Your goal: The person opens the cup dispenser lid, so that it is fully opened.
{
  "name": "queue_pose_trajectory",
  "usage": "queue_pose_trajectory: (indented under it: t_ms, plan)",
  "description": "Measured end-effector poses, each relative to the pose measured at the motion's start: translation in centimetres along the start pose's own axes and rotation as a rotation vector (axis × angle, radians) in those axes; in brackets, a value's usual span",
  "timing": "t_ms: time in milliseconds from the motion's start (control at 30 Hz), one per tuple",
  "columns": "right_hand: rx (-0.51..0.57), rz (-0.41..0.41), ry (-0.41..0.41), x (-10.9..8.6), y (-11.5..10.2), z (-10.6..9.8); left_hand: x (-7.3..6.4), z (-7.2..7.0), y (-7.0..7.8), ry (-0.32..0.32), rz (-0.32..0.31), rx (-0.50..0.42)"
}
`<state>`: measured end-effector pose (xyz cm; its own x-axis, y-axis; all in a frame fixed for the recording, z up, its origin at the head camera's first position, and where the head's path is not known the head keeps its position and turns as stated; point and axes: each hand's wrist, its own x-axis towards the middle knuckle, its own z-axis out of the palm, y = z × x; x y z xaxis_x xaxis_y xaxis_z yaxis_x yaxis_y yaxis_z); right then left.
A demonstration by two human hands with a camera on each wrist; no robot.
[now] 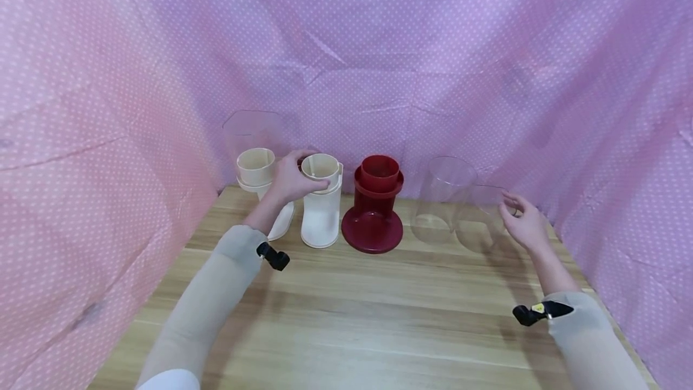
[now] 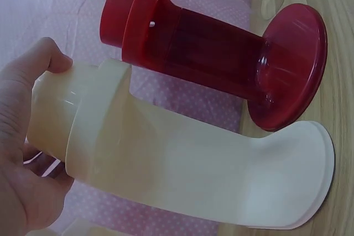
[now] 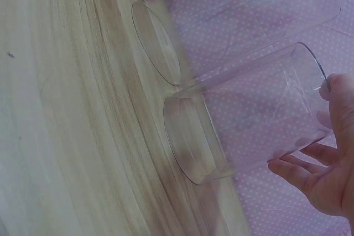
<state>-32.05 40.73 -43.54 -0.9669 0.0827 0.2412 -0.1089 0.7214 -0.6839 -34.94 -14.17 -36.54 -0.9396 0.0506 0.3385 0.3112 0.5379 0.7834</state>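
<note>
My left hand (image 1: 292,180) holds the round cream collar atop a white plastic stand (image 1: 320,221), thumb on one side and fingers on the other. In the left wrist view this stand (image 2: 188,156) is upright on its rounded foot on the table. Over on the right, my right hand (image 1: 524,222) holds the upper rim of a clear open cylinder (image 1: 479,221), thumb near the rim and fingers along the wall. The right wrist view shows this cylinder (image 3: 254,120) with its lower edge at the tabletop, beside a taller clear cylinder (image 3: 243,20).
A red stand (image 1: 376,215) with a round foot is right of the held white one. Left of it is a second white stand (image 1: 255,167), partly behind my left hand, with a clear container (image 1: 251,125) above or behind it. Pink dotted cloth (image 1: 346,89) surrounds the wooden table (image 1: 368,318).
</note>
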Motion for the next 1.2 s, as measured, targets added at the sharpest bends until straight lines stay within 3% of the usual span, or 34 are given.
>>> queue_pose_trajectory:
  t_ms: [200,600,733,900,1033,1200]
  plan:
    - [-0.01,0.014,0.005,-0.1,0.0,0.1,1.0,0.1,-0.6,-0.004,-0.014,-0.043]
    - [0.008,-0.001,0.044,0.2,0.0,0.4,1.9,-0.1,-1.4,-0.055,-0.029,-0.032]
    - [0.021,0.003,0.046,0.3,0.0,0.5,2.0,-0.1,-1.6,-0.058,-0.009,0.003]
    - [0.005,0.02,0.025,0.3,-0.1,0.3,1.6,0.1,-1.3,-0.036,0.069,0.086]
    - [-0.005,0.035,-0.001,0.4,-0.3,-0.1,0.8,0.1,-0.1,0.015,0.171,0.15]
    - [0.02,0.042,-0.054,0.5,-0.4,-0.5,-0.9,-1.4,2.3,0.154,0.362,0.168]
